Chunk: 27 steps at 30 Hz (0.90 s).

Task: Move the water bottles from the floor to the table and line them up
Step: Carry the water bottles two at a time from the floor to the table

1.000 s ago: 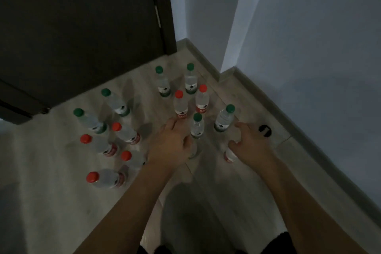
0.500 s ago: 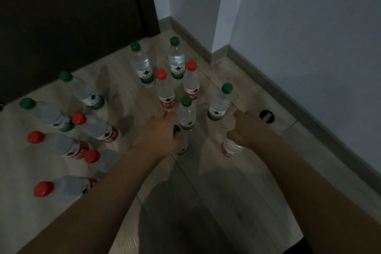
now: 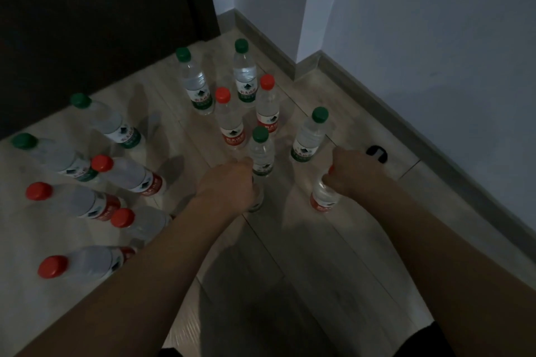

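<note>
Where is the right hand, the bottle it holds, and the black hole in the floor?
right hand (image 3: 355,172), head view, on its back.
red-label bottle (image 3: 323,197), head view, lower body.
black hole (image 3: 376,153), head view, its middle.

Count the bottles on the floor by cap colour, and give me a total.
Green-cap bottles: 6
Red-cap bottles: 6
Bottles with caps hidden, one gripped by the left hand and one by the right hand: 2
Total: 14 bottles
</note>
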Available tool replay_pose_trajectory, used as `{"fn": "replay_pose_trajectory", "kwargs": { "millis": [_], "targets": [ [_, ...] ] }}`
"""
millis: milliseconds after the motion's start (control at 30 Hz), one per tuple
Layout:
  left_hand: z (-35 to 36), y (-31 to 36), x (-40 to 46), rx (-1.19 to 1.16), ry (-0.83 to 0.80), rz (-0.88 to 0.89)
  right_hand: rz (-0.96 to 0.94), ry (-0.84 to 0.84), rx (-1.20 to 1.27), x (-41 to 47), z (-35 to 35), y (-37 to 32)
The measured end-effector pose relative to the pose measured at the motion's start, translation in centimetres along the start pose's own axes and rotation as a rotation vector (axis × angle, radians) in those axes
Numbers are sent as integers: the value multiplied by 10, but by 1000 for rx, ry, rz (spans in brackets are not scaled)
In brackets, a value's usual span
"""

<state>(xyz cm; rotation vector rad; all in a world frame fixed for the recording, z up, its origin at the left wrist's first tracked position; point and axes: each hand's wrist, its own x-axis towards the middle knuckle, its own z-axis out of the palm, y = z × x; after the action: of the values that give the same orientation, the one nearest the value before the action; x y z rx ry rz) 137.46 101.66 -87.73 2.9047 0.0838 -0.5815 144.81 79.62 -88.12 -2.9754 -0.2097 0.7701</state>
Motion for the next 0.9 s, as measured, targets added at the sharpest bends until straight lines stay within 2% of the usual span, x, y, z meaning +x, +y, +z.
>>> {"fn": "replay_pose_trajectory", "kwargs": {
  "millis": [267,367,433,633,900],
  "targets": [
    [0,2,6,-76,15,35,-137,51,127,-7,2,1],
    [-23,12,-15,-232,74,-12,-157,167,279,-39,-16,-4],
    [-56,22,-39,-350,145,-80,-101,212,380,-68,-49,-9],
    [-236,63,-125,-435,229,-101,-88,250,386,-178,-210,-32],
    [-551,138,-282,-480,395,-105,-156,360,388,-366,-517,-47]
  ]
}}
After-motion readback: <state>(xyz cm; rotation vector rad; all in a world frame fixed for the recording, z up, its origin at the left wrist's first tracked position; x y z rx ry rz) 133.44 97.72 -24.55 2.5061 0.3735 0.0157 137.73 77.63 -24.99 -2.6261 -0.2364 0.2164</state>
